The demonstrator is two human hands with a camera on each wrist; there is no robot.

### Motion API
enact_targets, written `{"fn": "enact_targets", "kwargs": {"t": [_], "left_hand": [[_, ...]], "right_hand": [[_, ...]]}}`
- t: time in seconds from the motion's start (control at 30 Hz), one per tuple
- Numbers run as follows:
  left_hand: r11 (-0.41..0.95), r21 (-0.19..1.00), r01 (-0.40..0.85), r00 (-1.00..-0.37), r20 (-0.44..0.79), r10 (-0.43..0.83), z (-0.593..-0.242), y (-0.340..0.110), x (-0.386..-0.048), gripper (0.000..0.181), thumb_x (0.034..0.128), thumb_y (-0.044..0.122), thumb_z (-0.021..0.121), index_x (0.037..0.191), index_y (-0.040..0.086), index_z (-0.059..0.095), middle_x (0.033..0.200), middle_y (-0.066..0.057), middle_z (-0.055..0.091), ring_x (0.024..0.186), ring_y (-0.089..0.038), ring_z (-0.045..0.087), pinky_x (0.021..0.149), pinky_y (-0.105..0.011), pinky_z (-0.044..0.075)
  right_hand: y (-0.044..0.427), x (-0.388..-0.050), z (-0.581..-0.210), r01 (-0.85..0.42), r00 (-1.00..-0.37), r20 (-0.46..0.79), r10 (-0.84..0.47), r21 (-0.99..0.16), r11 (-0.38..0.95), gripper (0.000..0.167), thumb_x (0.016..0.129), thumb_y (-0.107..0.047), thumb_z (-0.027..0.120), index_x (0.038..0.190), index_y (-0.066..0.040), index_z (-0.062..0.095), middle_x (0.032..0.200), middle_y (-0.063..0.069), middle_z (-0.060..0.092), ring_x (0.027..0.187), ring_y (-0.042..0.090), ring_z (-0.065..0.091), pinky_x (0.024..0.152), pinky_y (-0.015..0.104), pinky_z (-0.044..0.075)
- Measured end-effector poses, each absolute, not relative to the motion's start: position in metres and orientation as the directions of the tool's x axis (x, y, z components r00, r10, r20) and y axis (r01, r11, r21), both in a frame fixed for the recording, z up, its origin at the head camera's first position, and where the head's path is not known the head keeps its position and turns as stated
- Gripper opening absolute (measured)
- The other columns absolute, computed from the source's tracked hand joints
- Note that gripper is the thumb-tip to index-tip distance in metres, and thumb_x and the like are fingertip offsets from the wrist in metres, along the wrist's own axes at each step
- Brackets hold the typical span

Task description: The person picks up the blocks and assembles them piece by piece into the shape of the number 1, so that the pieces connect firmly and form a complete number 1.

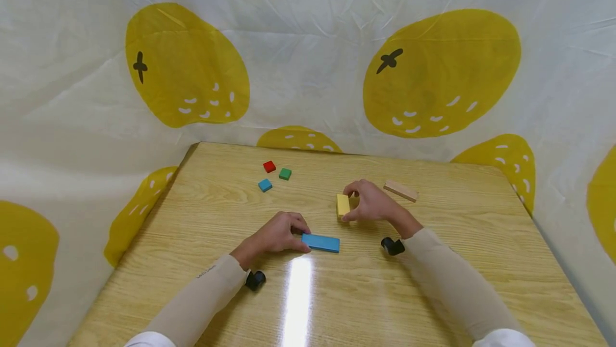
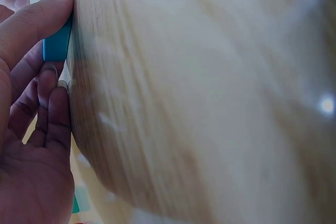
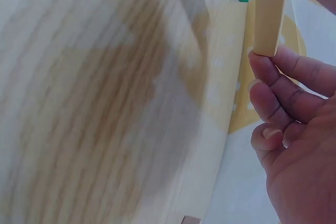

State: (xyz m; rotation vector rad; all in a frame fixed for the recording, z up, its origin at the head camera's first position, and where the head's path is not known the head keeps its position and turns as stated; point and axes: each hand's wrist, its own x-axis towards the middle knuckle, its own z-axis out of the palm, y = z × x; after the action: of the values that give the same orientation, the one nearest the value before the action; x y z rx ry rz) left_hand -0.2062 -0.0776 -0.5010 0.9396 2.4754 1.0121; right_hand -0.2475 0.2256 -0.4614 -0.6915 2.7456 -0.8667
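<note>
My left hand [image 1: 279, 233] holds the left end of a long flat blue block [image 1: 321, 243] between thumb and fingers. The block lies flat on the wooden table, and its right end sticks out from the hand. In the left wrist view the thumb presses on an edge of the blue block [image 2: 58, 40]. Farther back and to the right, my right hand [image 1: 372, 202] pinches a yellow block [image 1: 343, 205] by its near and far ends. The right wrist view shows fingertips against one end of the yellow block [image 3: 269, 19]. Whether it touches the table I cannot tell.
Small red [image 1: 269, 166], green [image 1: 285, 174] and blue [image 1: 265, 185] square blocks are grouped at the back left of the table [image 1: 216, 202]. Behind the right hand lies a plain wooden block [image 1: 401, 191]. A fruit-patterned curtain [image 1: 308, 79] hangs along the table's far edge.
</note>
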Motion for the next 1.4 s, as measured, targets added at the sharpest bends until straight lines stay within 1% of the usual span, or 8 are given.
{"fn": "enact_targets", "kwargs": {"t": [0.33, 0.5, 0.8, 0.97, 1.23, 1.4], "left_hand": [[0.534, 0.714, 0.452, -0.74, -0.034, 0.672, -0.501, -0.077, -0.206, 0.028, 0.0832, 0.028, 0.09, 0.107, 0.015, 0.083, 0.106, 0.007, 0.072, 0.099, -0.009, 0.063, 0.091, -0.024, 0.052], [0.531, 0.719, 0.448, -0.741, -0.034, 0.671, -0.502, -0.077, -0.207, 0.028, 0.0832, 0.028, 0.09, 0.107, 0.016, 0.083, 0.106, 0.007, 0.072, 0.099, -0.008, 0.063, 0.09, -0.024, 0.052], [0.531, 0.72, 0.448, -0.742, -0.032, 0.669, -0.501, -0.077, -0.206, 0.028, 0.0836, 0.029, 0.09, 0.107, 0.016, 0.082, 0.107, 0.007, 0.072, 0.1, -0.009, 0.063, 0.091, -0.024, 0.052], [0.529, 0.725, 0.44, -0.744, -0.035, 0.667, -0.501, -0.077, -0.205, 0.028, 0.0835, 0.028, 0.09, 0.107, 0.016, 0.082, 0.107, 0.007, 0.072, 0.1, -0.009, 0.064, 0.091, -0.024, 0.052], [0.533, 0.717, 0.448, -0.744, -0.031, 0.667, -0.502, -0.077, -0.206, 0.028, 0.0832, 0.029, 0.09, 0.107, 0.016, 0.083, 0.106, 0.007, 0.072, 0.1, -0.009, 0.064, 0.091, -0.025, 0.052], [0.533, 0.717, 0.449, -0.744, -0.031, 0.668, -0.502, -0.077, -0.206, 0.028, 0.083, 0.029, 0.09, 0.106, 0.016, 0.083, 0.105, 0.007, 0.072, 0.1, -0.009, 0.064, 0.091, -0.025, 0.052]], "right_hand": [[0.22, -0.244, -0.467, -0.394, -0.871, -0.01, -0.491, -0.582, 0.711, 0.06, 0.071, -0.035, 0.096, 0.115, -0.004, 0.071, 0.107, 0.008, 0.069, 0.097, 0.023, 0.057, 0.083, 0.036, 0.049], [0.215, -0.24, -0.468, -0.404, -0.867, -0.009, -0.498, -0.572, 0.713, 0.063, 0.072, -0.037, 0.095, 0.117, -0.002, 0.07, 0.108, 0.01, 0.069, 0.098, 0.025, 0.058, 0.083, 0.036, 0.049], [0.211, -0.238, -0.472, -0.41, -0.869, 0.006, -0.494, -0.568, 0.714, 0.062, 0.069, -0.04, 0.095, 0.114, -0.004, 0.071, 0.105, 0.009, 0.069, 0.095, 0.023, 0.057, 0.083, 0.035, 0.048], [0.208, -0.238, -0.474, -0.417, -0.87, 0.017, -0.493, -0.56, 0.716, 0.059, 0.068, -0.04, 0.095, 0.11, -0.005, 0.071, 0.101, 0.008, 0.068, 0.09, 0.022, 0.056, 0.079, 0.032, 0.046], [0.203, -0.236, -0.471, -0.388, -0.878, -0.014, -0.478, -0.563, 0.73, 0.06, 0.07, -0.041, 0.094, 0.112, -0.005, 0.071, 0.102, 0.008, 0.068, 0.091, 0.023, 0.055, 0.079, 0.033, 0.046], [0.201, -0.235, -0.471, -0.381, -0.879, -0.024, -0.476, -0.564, 0.733, 0.063, 0.071, -0.042, 0.094, 0.115, -0.005, 0.071, 0.105, 0.007, 0.068, 0.094, 0.022, 0.056, 0.082, 0.034, 0.047]]}}
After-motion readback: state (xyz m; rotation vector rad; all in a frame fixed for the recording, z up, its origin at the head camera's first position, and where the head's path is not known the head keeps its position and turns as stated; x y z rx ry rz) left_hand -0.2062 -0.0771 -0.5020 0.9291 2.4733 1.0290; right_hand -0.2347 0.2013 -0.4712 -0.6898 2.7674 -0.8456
